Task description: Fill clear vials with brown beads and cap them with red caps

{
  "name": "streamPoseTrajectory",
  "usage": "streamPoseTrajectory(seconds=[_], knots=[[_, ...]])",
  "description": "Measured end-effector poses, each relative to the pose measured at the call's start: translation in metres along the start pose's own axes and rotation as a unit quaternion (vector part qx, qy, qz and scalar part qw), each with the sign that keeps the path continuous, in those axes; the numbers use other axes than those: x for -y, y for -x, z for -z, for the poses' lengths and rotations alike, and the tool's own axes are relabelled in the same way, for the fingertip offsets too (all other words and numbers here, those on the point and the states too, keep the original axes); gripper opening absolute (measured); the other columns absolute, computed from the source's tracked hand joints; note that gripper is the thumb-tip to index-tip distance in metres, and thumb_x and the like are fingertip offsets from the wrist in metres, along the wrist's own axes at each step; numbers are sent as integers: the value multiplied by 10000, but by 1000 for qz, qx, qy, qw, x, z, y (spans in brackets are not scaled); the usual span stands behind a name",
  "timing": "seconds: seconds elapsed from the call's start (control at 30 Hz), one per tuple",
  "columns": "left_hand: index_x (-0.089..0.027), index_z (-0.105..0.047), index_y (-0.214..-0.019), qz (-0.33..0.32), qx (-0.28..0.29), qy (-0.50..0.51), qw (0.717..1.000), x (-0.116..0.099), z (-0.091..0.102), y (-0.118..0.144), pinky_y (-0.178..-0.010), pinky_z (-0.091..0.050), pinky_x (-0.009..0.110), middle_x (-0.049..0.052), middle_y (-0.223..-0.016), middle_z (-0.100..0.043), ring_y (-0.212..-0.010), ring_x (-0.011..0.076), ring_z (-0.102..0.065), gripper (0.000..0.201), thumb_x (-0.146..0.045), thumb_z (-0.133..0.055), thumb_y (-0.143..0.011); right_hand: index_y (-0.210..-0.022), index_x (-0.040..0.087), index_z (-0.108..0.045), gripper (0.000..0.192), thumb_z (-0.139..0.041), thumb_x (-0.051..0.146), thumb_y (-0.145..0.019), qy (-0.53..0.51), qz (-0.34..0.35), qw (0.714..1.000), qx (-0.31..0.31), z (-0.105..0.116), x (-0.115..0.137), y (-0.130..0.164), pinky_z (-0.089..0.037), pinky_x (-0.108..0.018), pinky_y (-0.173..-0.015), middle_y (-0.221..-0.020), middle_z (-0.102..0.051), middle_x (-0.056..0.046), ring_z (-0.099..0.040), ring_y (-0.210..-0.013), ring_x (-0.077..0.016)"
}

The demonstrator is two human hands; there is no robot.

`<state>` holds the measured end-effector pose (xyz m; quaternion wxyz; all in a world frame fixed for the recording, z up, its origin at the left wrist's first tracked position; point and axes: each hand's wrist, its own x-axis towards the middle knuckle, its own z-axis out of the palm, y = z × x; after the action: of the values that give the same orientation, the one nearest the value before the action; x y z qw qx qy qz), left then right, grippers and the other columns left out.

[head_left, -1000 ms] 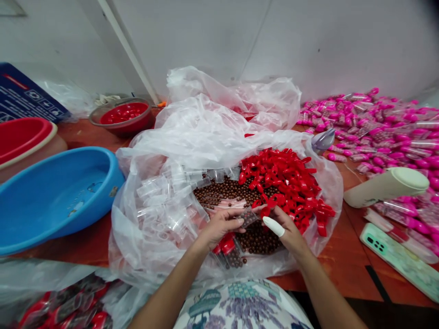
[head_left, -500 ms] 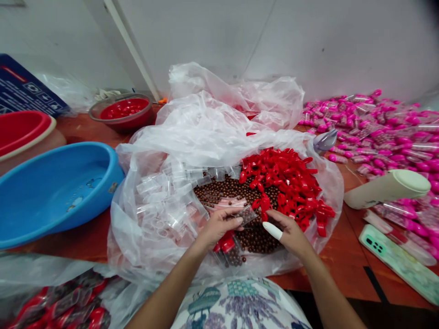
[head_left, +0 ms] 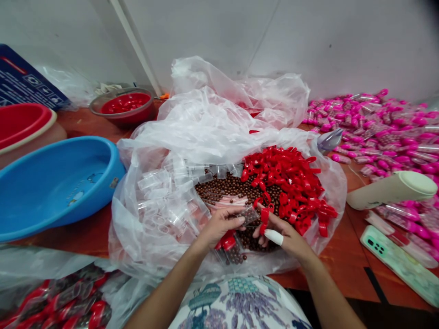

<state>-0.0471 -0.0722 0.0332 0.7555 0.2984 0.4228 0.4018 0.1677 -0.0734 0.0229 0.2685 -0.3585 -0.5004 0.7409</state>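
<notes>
Pinching a clear tube (head_left: 249, 214) filled with brown beads, the left hand (head_left: 219, 227) holds it slanting up toward the red caps (head_left: 291, 183); the right hand (head_left: 283, 235) grips one red cap (head_left: 263, 218) at its mouth, above the brown beads (head_left: 226, 188).

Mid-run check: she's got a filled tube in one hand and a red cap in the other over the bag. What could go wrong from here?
1. The left hand holds the small clear tube of brown beads uncapped and tilted; beads could spill back into the brown bead pile.
2. The right hand pinches a red cap with a covered fingertip, which may slip.
3. The loose plastic bag edge could snag between cap and tube.
</notes>
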Motion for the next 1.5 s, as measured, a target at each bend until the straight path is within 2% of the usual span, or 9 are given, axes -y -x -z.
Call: streamPoseTrajectory(seconds=[0.23, 0.37, 0.53, 0.73, 0.97, 1.1, 1.23, 1.37, 1.5], knots=[[-159, -668, -1020, -4, 7, -5, 1000, 8, 1, -2, -737, -508, 276, 69, -1029, -650, -854, 164, -601, 372, -240, -728, -661, -1384, 306, -241, 763, -648, 317, -738, -32, 18, 999, -29, -6, -5, -8, -517, -318, -651, -1126, -548, -67, -586, -823, -167], [-138, -654, -1051, -2, 15, -16, 1000, 9, -1, -2, -727, -509, 267, 80, -1020, -653, -837, 156, -599, 406, -246, -723, -665, -1283, 219, -439, 501, -542, 385, -822, 40, -5, 993, -111, -12, -7, -15, -487, -256, -565, -826, -593, -19, -555, -656, -122], [-146, -657, -1045, -14, 7, -24, 1000, 10, 0, -3, -723, -505, 257, 76, -1026, -652, -832, 152, -596, 396, -252, -720, -669, -1412, 265, -182, 571, -400, 393, -900, 118, 4, 986, -118, -13, -3, -10, -468, -247, -562, -759, -570, 16, -534, -598, -105], [-156, -662, -1026, -16, 3, -33, 999, 10, -1, -4, -751, -511, 304, 68, -1030, -645, -871, 180, -596, 377, -269, -716, -671, -1420, 261, -164, 524, -301, 390, -931, 228, 15, 969, -92, -14, 2, -3, -467, -251, -583, -791, -601, -5, -556, -622, -119], [-134, -657, -996, -15, -24, -17, 999, 14, -10, -2, -760, -486, 309, 76, -984, -669, -826, 185, -617, 393, -254, -741, -631, -1427, 135, -103, 880, -578, 462, -762, 506, 79, 841, -172, -19, -11, -9, -475, -389, -754, -1103, -602, -170, -604, -935, -286], [-135, -662, -957, -32, -21, -26, 999, 13, -16, 1, -800, -448, 282, 68, -945, -683, -846, 184, -621, 364, -236, -747, -618, -1370, 107, -269, 777, -590, 439, -745, 596, 127, 765, -209, -18, -12, -13, -484, -376, -724, -987, -647, -166, -632, -855, -280], [-144, -652, -942, -29, -30, -35, 999, 11, -18, 4, -773, -444, 266, 55, -916, -683, -813, 169, -622, 352, -220, -752, -612, -1270, 77, -415, 681, -592, 437, -720, 622, 157, 736, -217, -14, -9, -14, -489, -346, -661, -855, -672, -142, -646, -745, -263], [-148, -636, -953, -41, 3, -39, 998, 9, -19, 6, -769, -439, 242, 46, -918, -667, -824, 151, -612, 336, -236, -736, -645, -1247, 92, -452, 653, -612, 400, -694, 614, 171, 746, -192, -16, -3, -14, -487, -344, -679, -867, -671, -132, -643, -764, -263], [-152, -585, -939, -9, 63, 32, 997, 10, -20, 4, -628, -457, 228, 35, -812, -650, -656, 118, -602, 298, -364, -648, -739, -1370, 176, -287, 772, -632, 296, -689, 525, 161, 823, -144, -29, 6, -16, -471, -332, -771, -1068, -623, -106, -616, -896, -235]])
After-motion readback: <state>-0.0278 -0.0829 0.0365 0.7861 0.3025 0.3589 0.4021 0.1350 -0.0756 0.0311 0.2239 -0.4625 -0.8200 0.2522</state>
